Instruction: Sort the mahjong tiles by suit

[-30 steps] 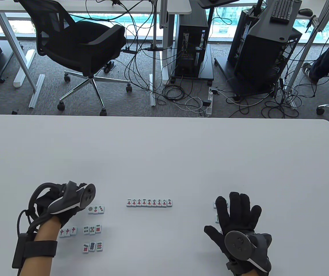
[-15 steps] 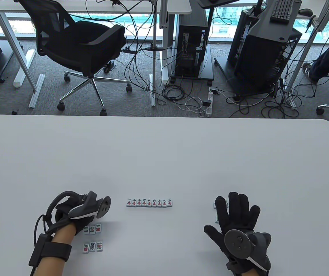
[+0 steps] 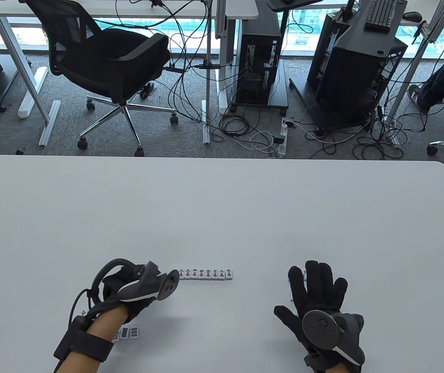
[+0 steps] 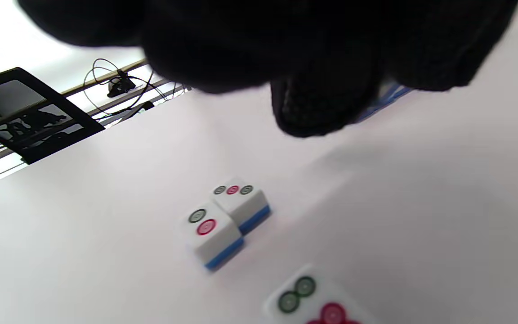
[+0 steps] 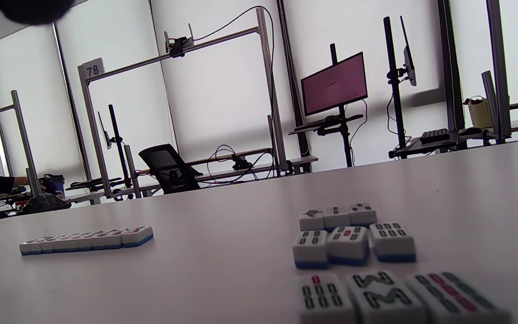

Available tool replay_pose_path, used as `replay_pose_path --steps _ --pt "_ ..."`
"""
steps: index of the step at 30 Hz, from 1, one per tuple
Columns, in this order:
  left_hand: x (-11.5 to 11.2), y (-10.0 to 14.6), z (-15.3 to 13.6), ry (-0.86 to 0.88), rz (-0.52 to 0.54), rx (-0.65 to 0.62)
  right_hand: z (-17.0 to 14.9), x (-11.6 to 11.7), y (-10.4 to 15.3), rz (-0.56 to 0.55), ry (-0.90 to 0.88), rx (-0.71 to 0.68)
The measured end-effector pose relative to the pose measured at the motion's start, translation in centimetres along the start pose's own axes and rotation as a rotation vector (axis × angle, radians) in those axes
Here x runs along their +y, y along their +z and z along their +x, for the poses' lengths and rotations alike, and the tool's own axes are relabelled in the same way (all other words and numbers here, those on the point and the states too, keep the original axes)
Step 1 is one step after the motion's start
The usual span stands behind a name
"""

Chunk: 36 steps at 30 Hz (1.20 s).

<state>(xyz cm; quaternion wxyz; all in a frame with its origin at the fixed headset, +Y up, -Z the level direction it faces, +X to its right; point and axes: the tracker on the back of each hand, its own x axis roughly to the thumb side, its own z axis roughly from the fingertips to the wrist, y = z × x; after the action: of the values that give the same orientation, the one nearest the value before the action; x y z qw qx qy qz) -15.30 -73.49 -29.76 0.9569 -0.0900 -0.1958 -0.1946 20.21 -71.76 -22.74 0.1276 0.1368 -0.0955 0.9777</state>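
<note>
A row of character tiles (image 3: pixel 205 274) lies mid-table, also seen as the character row (image 5: pixel 88 238). My left hand (image 3: pixel 140 295) hovers at its left end, hiding the first tile. Its fingers (image 4: pixel 322 103) are curled together. The two-circle and three-circle tiles (image 4: pixel 225 218) lie below them; the one-circle tile no longer lies beside them, and whatever the fingers enclose is hidden. Another circle row (image 3: pixel 128 332) shows by my left wrist. My right hand (image 3: pixel 317 287) lies flat with fingers spread over the bamboo tiles (image 5: pixel 353 243), which stand in three short rows.
The white table (image 3: pixel 222 213) stretches bare toward its far edge. Beyond that edge stand an office chair (image 3: pixel 109 62), computer towers and floor cables. A bamboo tile edge (image 3: pixel 291 297) peeks out left of my right hand.
My left hand moved right and slightly toward me, from the circle tiles to the left end of the character row. The one-circle tile left its row. The right hand stayed put.
</note>
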Motion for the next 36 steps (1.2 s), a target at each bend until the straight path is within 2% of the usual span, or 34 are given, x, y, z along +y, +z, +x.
replay_pose_path --steps 4,10,12,15,18,20,24,27,30,36 --pt "-0.6 -1.2 2.9 -0.038 -0.027 -0.069 -0.2 0.0 0.0 0.001 -0.002 0.009" --pt "-1.2 -1.8 3.7 -0.039 -0.051 -0.068 -0.6 0.1 -0.2 0.007 -0.019 0.020" --pt "-0.9 -1.5 3.3 -0.029 -0.075 -0.048 -0.5 0.1 -0.2 0.009 -0.018 0.019" --pt "0.5 -0.5 1.8 -0.012 -0.039 0.015 -0.5 0.1 -0.2 0.010 -0.018 0.019" --pt "1.8 0.3 -0.7 -0.002 -0.004 0.104 -0.6 0.1 -0.2 0.009 -0.027 0.019" --pt "1.8 0.3 -2.3 -0.051 -0.001 0.151 -0.5 0.2 -0.2 0.014 -0.029 0.016" --pt "-0.4 0.0 -4.8 -0.065 -0.086 0.227 -0.4 0.3 -0.2 0.025 -0.026 0.009" --pt "-2.4 0.1 -5.3 -0.081 -0.091 0.229 -0.4 0.3 -0.2 0.023 -0.029 0.008" --pt "-3.8 0.1 -5.4 -0.084 -0.146 0.245 -0.4 0.3 -0.2 0.025 -0.030 0.010" --pt "-5.4 -0.2 -6.0 0.057 -0.157 0.253 -0.4 0.4 -0.2 0.038 -0.026 0.013"
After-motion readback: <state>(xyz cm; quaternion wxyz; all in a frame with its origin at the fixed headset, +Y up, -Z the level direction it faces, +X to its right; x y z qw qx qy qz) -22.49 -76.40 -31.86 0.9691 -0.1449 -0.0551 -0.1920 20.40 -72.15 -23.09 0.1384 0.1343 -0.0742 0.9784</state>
